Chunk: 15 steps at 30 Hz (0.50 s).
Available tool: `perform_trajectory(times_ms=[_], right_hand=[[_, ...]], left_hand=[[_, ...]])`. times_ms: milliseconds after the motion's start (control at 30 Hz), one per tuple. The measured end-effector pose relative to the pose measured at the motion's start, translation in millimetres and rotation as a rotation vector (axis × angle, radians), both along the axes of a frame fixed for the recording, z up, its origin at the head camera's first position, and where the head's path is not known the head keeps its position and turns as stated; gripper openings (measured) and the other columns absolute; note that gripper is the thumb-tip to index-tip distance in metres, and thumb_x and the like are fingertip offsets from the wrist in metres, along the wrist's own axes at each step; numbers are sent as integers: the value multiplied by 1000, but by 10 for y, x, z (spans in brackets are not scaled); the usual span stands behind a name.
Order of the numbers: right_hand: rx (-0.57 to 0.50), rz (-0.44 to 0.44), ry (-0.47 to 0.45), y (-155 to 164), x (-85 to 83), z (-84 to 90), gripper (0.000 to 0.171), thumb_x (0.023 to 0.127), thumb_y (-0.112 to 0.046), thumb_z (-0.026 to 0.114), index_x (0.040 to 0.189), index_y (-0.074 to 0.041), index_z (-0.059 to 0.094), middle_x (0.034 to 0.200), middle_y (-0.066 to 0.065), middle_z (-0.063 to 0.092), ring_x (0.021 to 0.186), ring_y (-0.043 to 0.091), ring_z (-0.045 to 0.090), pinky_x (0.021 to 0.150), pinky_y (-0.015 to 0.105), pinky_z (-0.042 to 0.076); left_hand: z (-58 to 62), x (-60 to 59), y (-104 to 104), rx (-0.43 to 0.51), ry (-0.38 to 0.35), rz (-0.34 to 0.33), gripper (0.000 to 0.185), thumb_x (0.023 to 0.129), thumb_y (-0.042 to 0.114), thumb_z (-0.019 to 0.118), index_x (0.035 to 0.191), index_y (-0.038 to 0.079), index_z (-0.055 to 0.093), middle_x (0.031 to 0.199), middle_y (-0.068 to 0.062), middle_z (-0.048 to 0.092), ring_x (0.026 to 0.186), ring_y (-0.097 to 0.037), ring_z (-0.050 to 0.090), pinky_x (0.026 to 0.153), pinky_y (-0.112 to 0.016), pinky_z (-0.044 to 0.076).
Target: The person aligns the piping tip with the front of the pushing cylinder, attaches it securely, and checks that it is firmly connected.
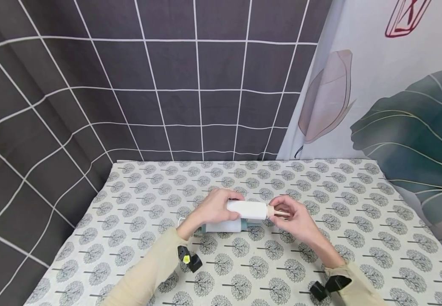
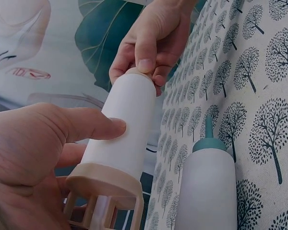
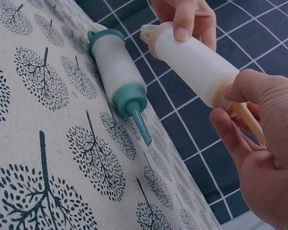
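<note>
A white squeeze bottle (image 1: 248, 209) with beige ends is held level above the table. Around its body, near the base, my left hand (image 1: 217, 207) grips it with the thumb on the near side. In the left wrist view a beige slotted base piece (image 2: 104, 181) shows at that end. My right hand (image 1: 296, 220) pinches the beige nozzle cap (image 3: 222, 97) at the other end, and the thin beige spout (image 3: 249, 123) runs along inside the fingers. Just below lies a second squeeze bottle (image 3: 116, 64) with a teal spout cap (image 3: 129, 99) and teal base, on its side, untouched.
A pale tablecloth (image 1: 240, 265) printed with dark trees covers the table. Behind it hangs a dark curtain (image 1: 175, 106) with white grid lines. A white curtain (image 1: 366, 85) with leaf prints hangs at the right.
</note>
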State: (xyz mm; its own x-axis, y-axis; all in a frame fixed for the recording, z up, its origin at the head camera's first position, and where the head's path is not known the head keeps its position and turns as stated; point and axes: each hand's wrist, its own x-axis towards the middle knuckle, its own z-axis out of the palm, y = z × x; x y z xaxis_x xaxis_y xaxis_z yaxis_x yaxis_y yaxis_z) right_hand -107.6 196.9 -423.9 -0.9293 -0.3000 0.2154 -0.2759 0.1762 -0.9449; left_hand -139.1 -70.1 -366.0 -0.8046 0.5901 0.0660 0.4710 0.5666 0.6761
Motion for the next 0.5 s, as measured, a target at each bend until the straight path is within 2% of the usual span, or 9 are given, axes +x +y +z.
perform_trajectory(times_ms=[200, 500], right_hand=[[9, -18, -16, 0, 8, 3, 31, 82, 4, 73, 110, 2, 61, 108, 17, 67, 100, 29, 67, 82, 35, 57], [-23, -14, -49, 14, 12, 5, 30, 83, 2, 73, 110, 6, 61, 114, 21, 65, 101, 23, 67, 83, 35, 56]], left_hand=[[16, 26, 21, -20, 7, 15, 42, 74, 1, 81, 115, 4, 72, 109, -6, 72, 87, -12, 60, 83, -37, 47], [28, 42, 34, -31, 52, 8, 38, 74, 3, 82, 111, 7, 73, 106, -5, 73, 85, -13, 59, 81, -37, 45]])
